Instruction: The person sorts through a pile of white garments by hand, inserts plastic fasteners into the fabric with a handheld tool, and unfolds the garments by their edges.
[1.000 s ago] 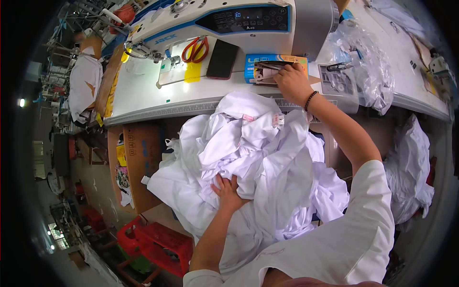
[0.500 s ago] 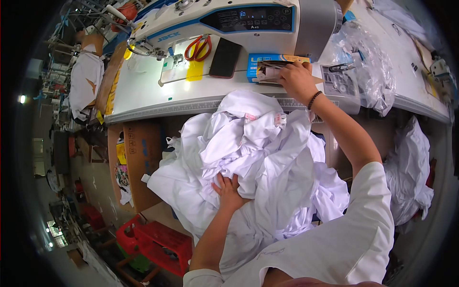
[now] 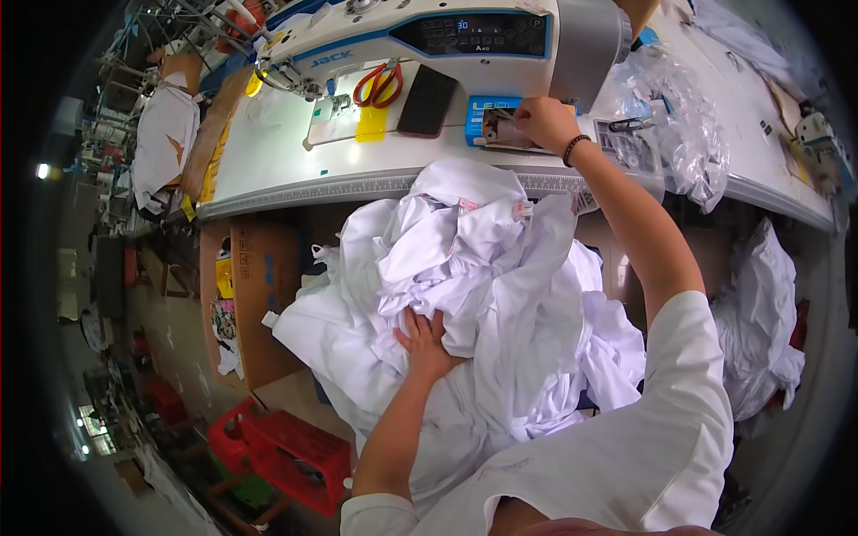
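My left hand (image 3: 429,347) lies with its fingers spread on a heap of white cloth (image 3: 527,295) over my lap. At the small blue box (image 3: 480,112) on the sewing table, my right hand (image 3: 545,122) has its fingers pinched together; what they hold, if anything, is too small to make out. Inside the open box are pale small items. Left of the box lie a dark phone (image 3: 427,103), red-handled scissors (image 3: 379,86) and a yellow piece (image 3: 371,124).
The sewing machine (image 3: 340,58) spans the back of the table (image 3: 268,165). Clear plastic bags (image 3: 693,134) lie at the right. A cardboard box (image 3: 264,304) and a red stool (image 3: 295,451) stand at the lower left; a white bundle (image 3: 760,322) is at the right.
My right hand has shifted slightly up and left over the blue box, its fingers now drawn together. My left hand stays on the cloth. The whole view has moved a little.
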The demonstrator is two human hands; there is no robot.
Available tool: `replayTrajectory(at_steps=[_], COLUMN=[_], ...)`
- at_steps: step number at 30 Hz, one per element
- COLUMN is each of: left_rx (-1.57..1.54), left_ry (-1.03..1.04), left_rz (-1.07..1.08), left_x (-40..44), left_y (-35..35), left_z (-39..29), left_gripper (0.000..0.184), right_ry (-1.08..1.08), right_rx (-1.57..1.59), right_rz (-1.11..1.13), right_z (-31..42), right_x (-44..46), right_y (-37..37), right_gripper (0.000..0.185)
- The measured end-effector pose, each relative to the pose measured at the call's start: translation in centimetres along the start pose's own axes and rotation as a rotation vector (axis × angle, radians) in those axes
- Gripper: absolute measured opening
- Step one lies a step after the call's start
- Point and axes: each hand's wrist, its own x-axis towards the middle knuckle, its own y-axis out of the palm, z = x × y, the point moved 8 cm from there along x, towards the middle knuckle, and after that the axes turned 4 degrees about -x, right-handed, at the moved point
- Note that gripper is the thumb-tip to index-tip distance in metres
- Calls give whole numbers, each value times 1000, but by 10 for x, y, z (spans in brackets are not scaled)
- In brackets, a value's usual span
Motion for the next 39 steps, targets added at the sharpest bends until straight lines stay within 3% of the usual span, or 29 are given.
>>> replayTrajectory(at_steps=[2, 6, 9, 13, 14, 16, 17, 19, 21, 23, 24, 26, 27, 31, 34, 35, 39], left_rx=[-5, -32, -51, -10, 8, 39, 51, 88, 40, -42, -27, -277, -280, -283, -205, -213, -172], left_ry=[0, 17, 27, 2, -5, -16, -25, -37, 54, 100, 129, 265, 348, 400, 436, 377, 465], left_rz=[-8, -46, -47, -40, -31, -24, -18, -24, -129, -200, -294, -493, -636, -224, -375, -384, -427], left_x=[0, 0, 3, 3, 4, 5, 6, 9, -3, -15, -27, -67, -97, -187, -202, -199, -202], left_y=[-2, -2, -2, -2, -2, -3, -2, 0, -19, -39, -56, -76, -87, -21, 6, 9, 9], left_z=[-1, 1, 1, 1, 2, 1, 2, 2, -10, -24, -34, -35, -39, -46, -40, -39, -44], left_gripper=[101, 101, 100, 102, 103, 103, 103, 106, 98, 92, 73, 54, 39, 25, 19, 16, 13], right_ry=[-34, 246, 427, 321, 229, 232, 161, 229, -217, -638, -634, -564, -573, -518, -441, -408, -220], right_rx=[57, 573, 920, 1276, 1415, 1495, 1519, 1606, 1299, 719, 717, 708, 655, 601, 618, 625, 514], right_rz=[-2, 328, 430, 522, 603, 437, 491, 611, 344, 128, 138, 59, 60, -36, -123, -151, -341], right_z=[0, -10, -15, 19, 35, 63, 82, 118, 146, 168, 167, 157, 155, 148, 141, 138, 120], right_x=[8, -1, -25, -77, -91, -128, -152, -211, -289, -322, -335, -361, -371, -398, -421, -430, -460], right_y=[1, 18, 18, -10, -16, -25, -21, -5, 18, 1, 9, 20, 22, 4, -4, -4, -5], right_gripper=[15, 18, 22, 29, 22, 10, 12, 15, 16, 14, 14, 29, 26, 28, 29, 29, 34])
